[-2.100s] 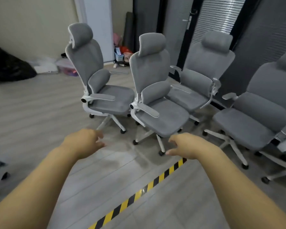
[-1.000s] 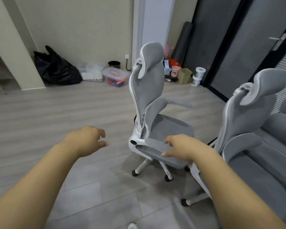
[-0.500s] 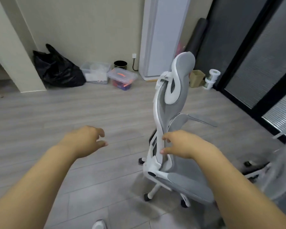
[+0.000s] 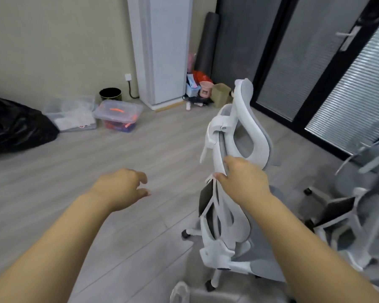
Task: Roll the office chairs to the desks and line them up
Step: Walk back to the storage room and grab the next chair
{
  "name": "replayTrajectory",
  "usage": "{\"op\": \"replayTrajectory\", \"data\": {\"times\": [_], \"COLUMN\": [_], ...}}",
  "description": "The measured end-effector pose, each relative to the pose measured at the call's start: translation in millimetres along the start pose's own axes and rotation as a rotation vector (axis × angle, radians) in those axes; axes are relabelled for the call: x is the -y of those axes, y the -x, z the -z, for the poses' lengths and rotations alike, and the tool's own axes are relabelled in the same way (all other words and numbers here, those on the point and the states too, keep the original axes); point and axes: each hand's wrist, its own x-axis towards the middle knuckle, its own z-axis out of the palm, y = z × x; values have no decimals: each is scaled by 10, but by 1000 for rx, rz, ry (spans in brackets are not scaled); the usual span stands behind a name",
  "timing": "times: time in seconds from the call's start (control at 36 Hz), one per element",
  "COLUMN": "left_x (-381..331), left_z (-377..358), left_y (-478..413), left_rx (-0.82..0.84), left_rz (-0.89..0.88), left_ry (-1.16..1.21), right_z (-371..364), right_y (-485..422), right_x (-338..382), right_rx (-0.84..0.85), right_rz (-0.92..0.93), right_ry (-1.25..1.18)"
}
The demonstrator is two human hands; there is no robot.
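Observation:
A grey office chair (image 4: 230,215) with a white frame stands right in front of me, its back turned toward me and its headrest (image 4: 245,119) leaning away. My right hand (image 4: 243,178) grips the white upper edge of the backrest, fingers curled round the frame. My left hand (image 4: 123,186) hovers over the floor to the left of the chair, fingers loosely curled and holding nothing. A second grey chair (image 4: 357,215) stands blurred at the right edge.
Along the far wall lie a black rubbish bag (image 4: 15,125), two clear plastic boxes (image 4: 118,115), a black bin (image 4: 110,94) and small clutter beside a white cabinet (image 4: 164,49). Dark glass doors with blinds (image 4: 346,79) run along the right. Bare grey floor spreads to the left.
I have walked round behind the chair and come close. My right hand has risen from the lower frame to the upper backrest and taken hold. The left hand stays free.

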Motion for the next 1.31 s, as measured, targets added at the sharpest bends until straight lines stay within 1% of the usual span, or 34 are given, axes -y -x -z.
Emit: {"op": "replayTrajectory", "data": {"times": [0.08, 0.22, 0.31, 0.42, 0.53, 0.64, 0.72, 0.86, 0.97, 1.06, 1.11, 1.19, 1.31], "left_x": [89, 161, 118, 16, -186, -407, -550, -664, -697, -750, -789, -773, -655], "left_z": [105, 264, 370, 496, 574, 637, 677, 712, 649, 573, 499, 445, 403], "left_y": [-405, -1061, -1411, -1848, -2186, -2510, -2685, -2898, -3015, -3047, -3012, -2924, -2787], "left_rx": [-17, 3, 16, 17, 50, 27, -7, -69, -105, -122, -125, -83, -25], "left_rz": [-30, -82, -145, -242, -382, -536, -643, -872, -1031, -1160, -1264, -1348, -1502], "left_ry": [-4, -12, -15, -34, -53, -79, -76, -66, 2, 38, 56, 95, 25], "right_z": [-63, -218, -252, -178, -164, -211, -238, -311, -355, -392, -424, -473, -551], "right_y": [-308, -763, -952, -1117, -1150, -1106, -1048, -902, -706, -564, -441, -225, 71], "right_x": [99, 189, 192, 201, 208, 228, 297, 441, 515, 570, 614, 669, 764], "right_rx": [-15, 102, 160, 262, 268, 223, 163, 67, -26, -56, -72, -109, -132], "right_rz": [-70, -169, -187, -247, -301, -339, -401, -580, -733, -812, -866, -938, -979], "right_ry": [26, 93, 151, 150, 156, 180, 178, 140, 61, 45, 35, 66, 72]}}
